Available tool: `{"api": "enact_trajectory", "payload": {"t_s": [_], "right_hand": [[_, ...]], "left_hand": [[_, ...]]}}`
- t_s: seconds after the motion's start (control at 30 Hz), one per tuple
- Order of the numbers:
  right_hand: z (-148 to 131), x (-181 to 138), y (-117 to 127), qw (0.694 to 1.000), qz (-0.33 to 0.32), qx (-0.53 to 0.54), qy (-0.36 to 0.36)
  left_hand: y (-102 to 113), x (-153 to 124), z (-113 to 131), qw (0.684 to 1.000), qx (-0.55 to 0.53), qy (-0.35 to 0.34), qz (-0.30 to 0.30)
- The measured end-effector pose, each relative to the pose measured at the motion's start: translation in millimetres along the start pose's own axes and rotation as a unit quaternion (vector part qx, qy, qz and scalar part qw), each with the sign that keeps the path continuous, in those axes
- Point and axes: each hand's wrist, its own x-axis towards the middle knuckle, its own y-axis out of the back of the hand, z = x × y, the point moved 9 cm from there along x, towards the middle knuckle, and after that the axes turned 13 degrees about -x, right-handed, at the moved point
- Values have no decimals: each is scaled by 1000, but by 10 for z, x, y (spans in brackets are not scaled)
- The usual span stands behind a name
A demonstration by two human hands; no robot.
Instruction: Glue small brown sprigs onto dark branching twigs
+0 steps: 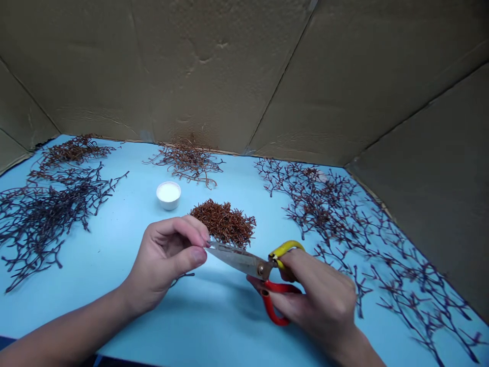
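My right hand [321, 295] is wrapped round a pair of scissors [240, 259] with one yellow and one red handle. Their blades look nearly closed and point left. At the blade tips, my left hand [171, 260] pinches thumb and forefinger together; what lies between them is too small to make out. A thin dark twig [182, 278] shows below the left hand, partly hidden by it, and I cannot tell whether the hand touches it. Just beyond the blades sits a heap of short reddish-brown twig pieces [225, 220].
A small white cup [168, 195] with white contents stands behind my left hand. Dark branching twigs [49, 209] lie at left, curly brown ones [187, 159] at the back, and purplish branches [324, 204] spread along the right. Cardboard walls [214, 66] enclose the light-blue table [130, 239].
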Motion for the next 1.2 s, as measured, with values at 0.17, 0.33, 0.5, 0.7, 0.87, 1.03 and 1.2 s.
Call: {"api": "enact_trajectory", "payload": {"t_s": [0.17, 0.33, 0.5, 0.7, 0.87, 1.03, 1.2], "right_hand": [[2, 28, 21, 1000, -1, -9, 9], [-8, 13, 55, 999, 13, -30, 26], [9, -13, 60, 999, 19, -39, 26], [3, -36, 49, 998, 10, -57, 27], [0, -62, 83, 996, 23, -81, 41], [-1, -81, 64, 996, 24, -73, 48], [20, -42, -41, 1000, -11, -7, -3]], "left_hand": [[27, 12, 102, 997, 65, -47, 0], [25, 10, 175, 991, 111, -71, 4], [-24, -4, 243, 987, 132, -89, 2], [-22, -10, 237, 987, 131, -94, -9], [-9, -3, 228, 986, 138, -95, -14], [5, 2, 232, 985, 144, -95, 11], [56, 9, 203, 985, 153, -85, 12]]}}
